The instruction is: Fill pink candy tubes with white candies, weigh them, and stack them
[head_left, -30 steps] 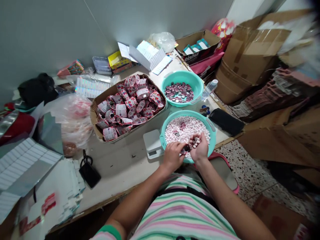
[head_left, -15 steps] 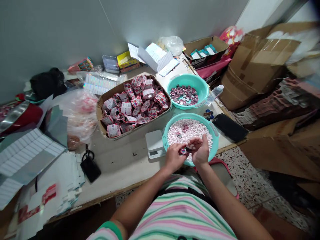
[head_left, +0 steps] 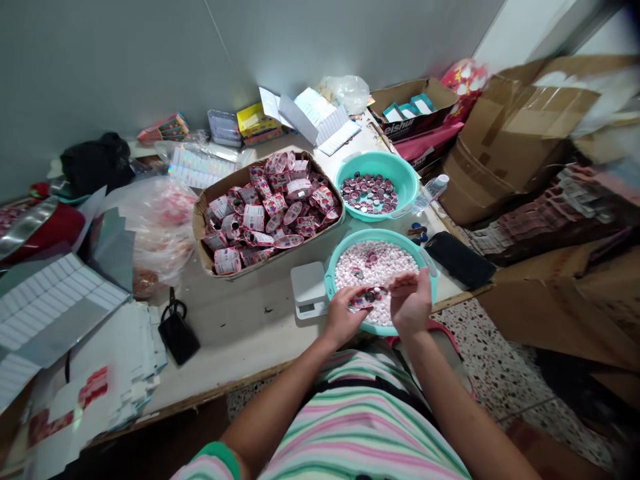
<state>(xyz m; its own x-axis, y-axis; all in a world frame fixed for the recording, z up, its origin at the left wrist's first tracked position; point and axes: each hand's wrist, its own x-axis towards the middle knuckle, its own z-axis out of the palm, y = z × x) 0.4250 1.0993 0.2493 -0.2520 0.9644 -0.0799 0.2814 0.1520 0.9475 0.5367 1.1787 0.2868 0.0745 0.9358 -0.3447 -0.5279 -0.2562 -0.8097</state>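
My left hand [head_left: 345,315] is closed around a small red-and-white printed container [head_left: 365,299], whose dark opening faces up. It is held over the near part of a turquoise basin [head_left: 330,285]. Small white and pinkish pellets [head_left: 357,257] fill this basin, and a few pink caps [head_left: 371,259] lie on top of them. Right beside the container is my right hand [head_left: 414,303], cupped, with its fingers pointing left and its thumb raised apart. No object shows in its grip, though part of the palm is hidden.
A cardboard box [head_left: 203,250] of similar printed containers stands to the left. Behind is a second turquoise basin [head_left: 407,177] with many caps. A white scale [head_left: 307,283], a black phone-like case [head_left: 460,259], a plastic bottle [head_left: 433,190] and a scissors-like black item [head_left: 177,333] lie around.
My right hand has moved slightly right, away from the container, and turned; the pellets seen in its palm earlier no longer show. The container has tilted, showing more of its opening.
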